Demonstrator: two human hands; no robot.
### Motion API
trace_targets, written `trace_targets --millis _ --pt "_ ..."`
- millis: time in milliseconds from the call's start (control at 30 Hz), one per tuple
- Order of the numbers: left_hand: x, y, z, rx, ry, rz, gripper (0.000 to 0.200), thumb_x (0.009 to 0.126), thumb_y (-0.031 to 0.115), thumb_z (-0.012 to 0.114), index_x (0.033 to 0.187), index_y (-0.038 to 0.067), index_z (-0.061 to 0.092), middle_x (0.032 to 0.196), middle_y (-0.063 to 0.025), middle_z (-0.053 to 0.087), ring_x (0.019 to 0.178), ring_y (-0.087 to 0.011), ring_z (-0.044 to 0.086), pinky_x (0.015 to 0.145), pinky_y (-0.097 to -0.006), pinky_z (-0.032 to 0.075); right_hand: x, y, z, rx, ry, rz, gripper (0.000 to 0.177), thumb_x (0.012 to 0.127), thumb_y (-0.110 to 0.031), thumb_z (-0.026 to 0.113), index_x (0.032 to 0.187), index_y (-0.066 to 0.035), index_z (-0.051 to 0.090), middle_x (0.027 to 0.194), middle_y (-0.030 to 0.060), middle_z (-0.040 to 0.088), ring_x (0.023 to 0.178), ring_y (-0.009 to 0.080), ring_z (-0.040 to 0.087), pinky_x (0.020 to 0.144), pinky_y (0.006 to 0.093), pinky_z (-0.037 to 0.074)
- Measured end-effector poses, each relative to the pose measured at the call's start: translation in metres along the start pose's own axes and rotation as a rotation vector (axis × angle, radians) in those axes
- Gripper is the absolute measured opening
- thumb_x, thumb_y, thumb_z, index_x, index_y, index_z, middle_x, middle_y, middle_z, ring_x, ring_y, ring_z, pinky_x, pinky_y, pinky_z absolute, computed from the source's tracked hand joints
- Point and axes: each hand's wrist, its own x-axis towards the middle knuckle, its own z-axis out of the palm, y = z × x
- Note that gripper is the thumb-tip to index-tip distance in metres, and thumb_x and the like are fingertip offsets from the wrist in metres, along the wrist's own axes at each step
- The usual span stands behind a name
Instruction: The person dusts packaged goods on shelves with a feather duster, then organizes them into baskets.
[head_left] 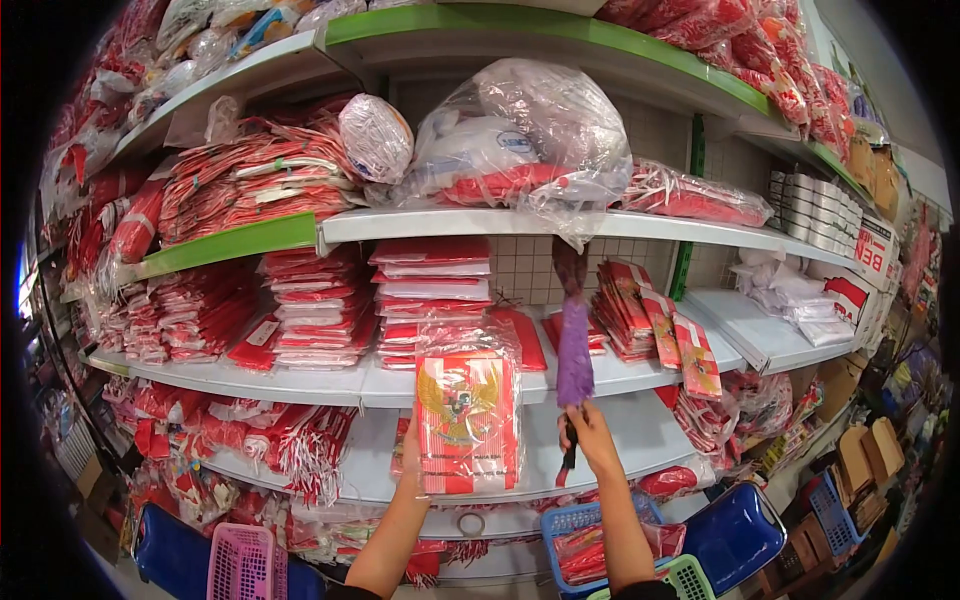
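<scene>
My left hand (409,458) is closed on the lower left side of a clear-wrapped red and white packet (465,415) printed with a golden winged emblem; most of its fingers are hidden behind the packet. The packet stands upright in front of the middle shelf (390,385). My right hand (590,436) is wrapped round the black handle of a purple duster (574,355). The duster points up, its dark upper end reaching under the shelf above. Beside it on the right are stacked red packets (630,310); folded red and white packets (430,290) form a pile on the left.
Above hangs a clear plastic bag (575,120) over the upper shelf edge (440,224). Below stand a blue basket (555,525) with red packets, a pink basket (240,560) and a green basket (690,575). A tape roll (470,524) lies on a lower shelf.
</scene>
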Motion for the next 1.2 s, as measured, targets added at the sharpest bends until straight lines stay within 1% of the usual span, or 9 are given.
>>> trace_targets --millis 200,367,467,633,733,867,967,1133,1200 --pt "0.009 -0.030 -0.026 -0.021 0.108 -0.005 0.043 0.090 0.037 0.038 0.117 0.005 0.047 0.108 -0.0134 0.056 0.093 -0.0299 0.058 0.081 -0.0452 0.049 -0.092 0.012 -0.004 -0.016 -0.023 0.258 0.024 0.091 -0.024 0.044 0.079 -0.003 0.045 0.053 0.0018 0.043 0.040 0.0110 0.041 0.037 0.0277 0.033" --pt "0.006 -0.060 -0.020 -0.147 -0.084 -0.045 0.048 0.090 0.042 0.033 0.119 0.006 0.047 0.109 -0.0148 0.055 0.098 -0.0293 0.056 0.085 -0.0442 0.047 -0.167 0.051 -0.008 -0.732 -0.133 -0.379 0.018 0.083 -0.013 0.048 0.095 0.000 0.048 0.057 0.0204 0.055 0.049 0.0382 0.054 0.047 0.0413 0.039" --pt "-0.005 -0.075 -0.007 -0.109 -0.009 -0.105 0.051 0.090 0.044 0.032 0.122 0.006 0.044 0.113 -0.0157 0.053 0.101 -0.0312 0.055 0.088 -0.0476 0.045 -0.186 0.046 -0.030 -0.822 -0.014 -0.013 0.014 0.081 -0.007 0.046 0.090 0.003 0.047 0.063 0.0261 0.052 0.057 0.0423 0.054 0.048 0.0436 0.039" --pt "-0.020 -0.110 0.022 -0.281 -0.042 -0.202 0.055 0.090 0.044 0.028 0.126 0.005 0.040 0.119 -0.0182 0.050 0.106 -0.0344 0.052 0.091 -0.0490 0.043 -0.203 0.027 -0.044 -0.954 -0.032 -0.266 0.016 0.077 -0.003 0.050 0.090 0.003 0.045 0.061 0.0263 0.052 0.059 0.0444 0.053 0.049 0.0484 0.039" --pt "-0.028 -0.130 0.032 -0.053 0.110 -0.239 0.058 0.089 0.048 0.028 0.127 0.005 0.039 0.121 -0.0176 0.048 0.107 -0.0336 0.051 0.091 -0.0489 0.043 -0.198 0.012 -0.059 -0.990 -0.047 -0.113 0.018 0.082 -0.012 0.048 0.091 0.004 0.045 0.058 0.0238 0.053 0.057 0.0427 0.054 0.063 0.0516 0.042" --pt "-0.043 -0.163 0.035 0.114 0.127 -0.275 0.059 0.088 0.053 0.034 0.126 0.008 0.041 0.119 -0.0136 0.050 0.103 -0.0302 0.053 0.089 -0.0460 0.045 -0.186 0.014 -0.084 -0.708 0.245 -0.026 0.018 0.082 -0.013 0.048 0.089 0.004 0.045 0.061 0.0286 0.051 0.059 0.0440 0.054 0.051 0.0476 0.041" --pt "-0.051 -0.176 0.044 0.031 0.165 -0.301 0.056 0.088 0.051 0.037 0.125 0.009 0.042 0.119 -0.0138 0.051 0.104 -0.0301 0.053 0.087 -0.0459 0.046 -0.214 0.004 -0.081 -0.931 0.054 -0.094 0.017 0.080 -0.008 0.050 0.093 0.002 0.045 0.064 0.0254 0.054 0.058 0.0415 0.056 0.052 0.0470 0.042" --pt "-0.024 -0.201 -0.043 -0.538 -0.243 -0.240 0.067 0.084 0.059 0.037 0.127 0.008 0.039 0.117 -0.0131 0.052 0.099 -0.0335 0.055 0.087 -0.0473 0.046 -0.261 0.017 -0.103 -0.952 -0.002 -0.131 0.020 0.080 -0.011 0.051 0.094 0.001 0.045 0.063 0.0252 0.054 0.056 0.0443 0.053 0.050 0.0492 0.040" --pt "-0.024 -0.182 0.016 -0.324 -0.097 -0.228 0.065 0.084 0.058 0.037 0.124 0.007 0.041 0.114 -0.0138 0.052 0.096 -0.0323 0.056 0.084 -0.0460 0.047 -0.259 0.020 -0.115 -0.923 0.150 -0.068 0.022 0.080 -0.010 0.051 0.098 0.001 0.045 0.063 0.0242 0.054 0.058 0.0421 0.055 0.051 0.0484 0.041"
